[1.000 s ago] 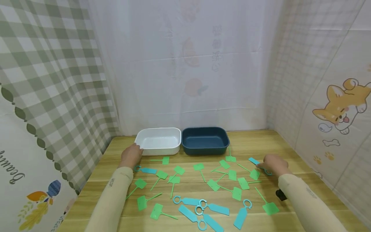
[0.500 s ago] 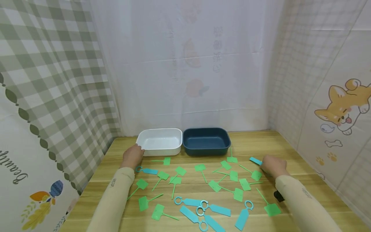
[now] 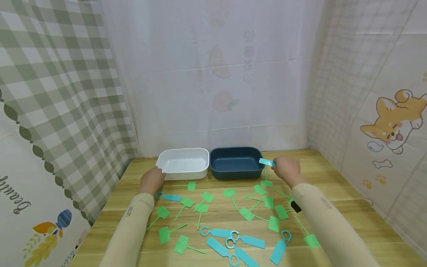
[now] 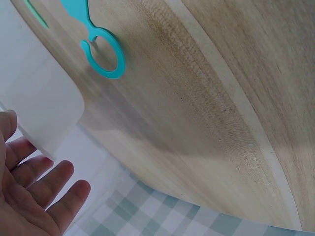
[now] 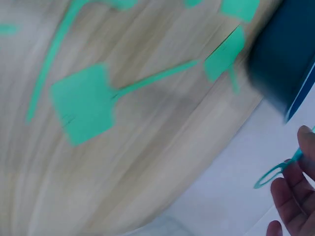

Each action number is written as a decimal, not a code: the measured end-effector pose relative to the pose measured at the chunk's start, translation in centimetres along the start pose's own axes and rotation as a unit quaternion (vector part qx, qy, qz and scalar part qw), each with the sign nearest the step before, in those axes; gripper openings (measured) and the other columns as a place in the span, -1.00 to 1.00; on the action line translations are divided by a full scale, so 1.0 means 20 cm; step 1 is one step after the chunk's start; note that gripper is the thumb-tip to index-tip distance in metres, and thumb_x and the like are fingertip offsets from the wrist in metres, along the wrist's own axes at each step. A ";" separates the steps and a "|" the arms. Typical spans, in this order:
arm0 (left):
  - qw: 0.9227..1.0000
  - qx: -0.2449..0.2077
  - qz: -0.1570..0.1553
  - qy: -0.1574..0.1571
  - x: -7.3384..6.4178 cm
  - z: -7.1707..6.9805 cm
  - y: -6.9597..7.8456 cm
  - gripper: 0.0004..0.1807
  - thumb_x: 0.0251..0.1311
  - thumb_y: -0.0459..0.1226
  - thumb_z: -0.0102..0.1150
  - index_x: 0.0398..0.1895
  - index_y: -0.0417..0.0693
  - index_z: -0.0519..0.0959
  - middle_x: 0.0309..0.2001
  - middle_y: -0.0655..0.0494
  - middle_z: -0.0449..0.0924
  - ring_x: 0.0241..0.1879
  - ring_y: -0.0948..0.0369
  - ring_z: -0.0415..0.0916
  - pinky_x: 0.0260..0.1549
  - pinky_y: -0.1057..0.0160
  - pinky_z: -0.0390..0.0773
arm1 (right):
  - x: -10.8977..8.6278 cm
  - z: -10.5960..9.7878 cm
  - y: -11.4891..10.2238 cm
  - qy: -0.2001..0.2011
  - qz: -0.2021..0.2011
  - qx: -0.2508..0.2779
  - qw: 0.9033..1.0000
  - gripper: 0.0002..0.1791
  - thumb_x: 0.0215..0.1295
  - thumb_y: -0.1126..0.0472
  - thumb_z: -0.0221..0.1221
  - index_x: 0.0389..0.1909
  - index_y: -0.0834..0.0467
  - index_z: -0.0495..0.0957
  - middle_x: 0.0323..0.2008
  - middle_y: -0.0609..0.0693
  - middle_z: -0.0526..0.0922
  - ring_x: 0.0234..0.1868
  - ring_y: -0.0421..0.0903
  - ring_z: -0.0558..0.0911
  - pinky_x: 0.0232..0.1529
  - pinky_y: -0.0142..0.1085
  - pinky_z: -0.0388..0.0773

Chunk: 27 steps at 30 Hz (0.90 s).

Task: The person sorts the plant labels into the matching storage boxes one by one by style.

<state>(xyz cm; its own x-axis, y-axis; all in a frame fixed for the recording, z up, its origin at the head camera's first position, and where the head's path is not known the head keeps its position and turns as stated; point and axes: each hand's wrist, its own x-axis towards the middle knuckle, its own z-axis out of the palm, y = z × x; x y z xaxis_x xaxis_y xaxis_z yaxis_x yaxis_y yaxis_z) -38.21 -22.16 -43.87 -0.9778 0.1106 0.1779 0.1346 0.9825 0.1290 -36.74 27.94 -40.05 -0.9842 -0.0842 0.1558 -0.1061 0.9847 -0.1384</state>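
My right hand (image 3: pixel 287 170) pinches a blue plant label (image 3: pixel 266 162) with a ring-shaped hook end, holding it raised by the right end of the dark blue tray (image 3: pixel 237 174). In the right wrist view the label's ring (image 5: pixel 268 177) sticks out past the fingers (image 5: pixel 290 196). At the near left corner of the white tray (image 3: pixel 186 175), my left hand (image 3: pixel 152 180) grips the rim between thumb and fingers. In the left wrist view its outer fingers (image 4: pixel 69 201) spread outside the wall. Another blue label (image 3: pixel 172 197) lies just in front of that hand.
Several green stake labels (image 3: pixel 246 214) are scattered over the wooden table (image 3: pixel 140 244). More blue ring labels (image 3: pixel 252 241) lie near the front middle, some overlapping. The two trays stand side by side against a white curtain (image 3: pixel 217 92). Fabric also hangs on both sides.
My right hand has picked up the blue label from the table's right side and carried it left and away to the dark tray. The left hand stays at the white tray.
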 end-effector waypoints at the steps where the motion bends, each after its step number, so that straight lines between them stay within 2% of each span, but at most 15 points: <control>1: 1.000 -0.001 -0.002 -0.001 0.00 0.00 0.00 -0.67 0.41 -0.23 0.08 -0.24 -0.42 0.61 0.02 -0.38 0.57 -0.11 -0.21 0.60 -0.16 -0.11 0.60 | 0.02 0.01 -0.03 0.010 -0.009 -0.010 1.000 -0.85 0.30 0.20 0.27 -0.44 0.15 0.63 -0.49 0.04 0.62 -0.41 0.08 0.57 -0.21 0.18 0.42; 4: 1.000 -0.005 -0.007 -0.010 0.00 0.00 0.00 -0.66 0.43 -0.22 0.05 -0.20 -0.42 0.61 0.08 -0.38 0.54 -0.06 -0.22 0.58 -0.12 -0.12 0.59 | 0.06 0.03 -0.13 0.026 -0.031 -0.039 0.998 -0.88 0.28 0.18 0.29 -0.28 0.16 0.68 -0.32 0.11 0.69 -0.29 0.14 0.62 -0.22 0.15 0.44; 7: 1.000 -0.008 -0.013 -0.020 0.00 -0.01 0.01 -0.65 0.44 -0.22 0.04 -0.16 -0.41 0.60 0.12 -0.39 0.51 -0.01 -0.23 0.57 -0.08 -0.13 0.58 | 0.08 0.06 -0.21 0.020 -0.040 -0.059 0.997 -0.72 0.30 0.15 0.30 -0.03 0.18 0.67 -0.10 0.19 0.70 -0.13 0.22 0.63 -0.12 0.17 0.44; 10: 0.999 -0.009 -0.019 -0.026 0.01 -0.01 0.01 -0.66 0.44 -0.21 0.04 -0.14 -0.41 0.60 0.13 -0.37 0.51 0.01 -0.22 0.56 -0.07 -0.13 0.57 | 0.10 0.08 -0.28 0.012 -0.048 -0.070 0.996 -0.64 0.32 0.14 0.29 0.09 0.18 0.62 0.01 0.21 0.65 -0.06 0.24 0.61 -0.06 0.18 0.43; 17: 0.999 -0.007 -0.023 -0.039 0.01 0.00 0.00 -0.64 0.45 -0.19 0.03 -0.10 -0.39 0.60 0.18 -0.36 0.48 0.06 -0.23 0.53 -0.04 -0.14 0.56 | 0.13 0.12 -0.35 0.009 -0.065 -0.091 0.994 -0.71 0.28 0.14 0.32 -0.02 0.16 0.67 -0.21 0.12 0.62 -0.20 0.16 0.58 -0.19 0.05 0.44; 24: 0.999 0.000 -0.022 -0.036 0.03 0.01 0.00 -0.64 0.45 -0.20 0.02 -0.09 -0.39 0.60 0.18 -0.36 0.47 0.08 -0.23 0.52 -0.02 -0.14 0.55 | 0.11 0.12 -0.35 -0.010 -0.052 -0.076 0.996 -0.59 0.32 0.19 0.28 0.17 0.19 0.58 -0.01 0.21 0.61 -0.02 0.22 0.56 -0.03 0.15 0.44; 27: 0.999 0.000 -0.021 -0.033 0.02 0.01 0.00 -0.65 0.45 -0.20 0.02 -0.10 -0.39 0.60 0.16 -0.35 0.49 0.04 -0.22 0.54 -0.05 -0.13 0.57 | 0.09 0.12 -0.34 -0.015 -0.049 -0.067 0.996 -0.58 0.33 0.19 0.27 0.19 0.21 0.57 0.04 0.23 0.60 0.01 0.24 0.56 0.00 0.17 0.43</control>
<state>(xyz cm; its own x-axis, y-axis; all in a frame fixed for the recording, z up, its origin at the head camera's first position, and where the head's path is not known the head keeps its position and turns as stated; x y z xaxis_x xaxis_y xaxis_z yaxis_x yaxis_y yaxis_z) -38.70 -22.11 -43.96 -0.9911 0.0780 0.1077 0.0923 0.9866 0.1346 -38.25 20.76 -41.23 -0.9738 -0.1841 0.1331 -0.1846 0.9828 0.0093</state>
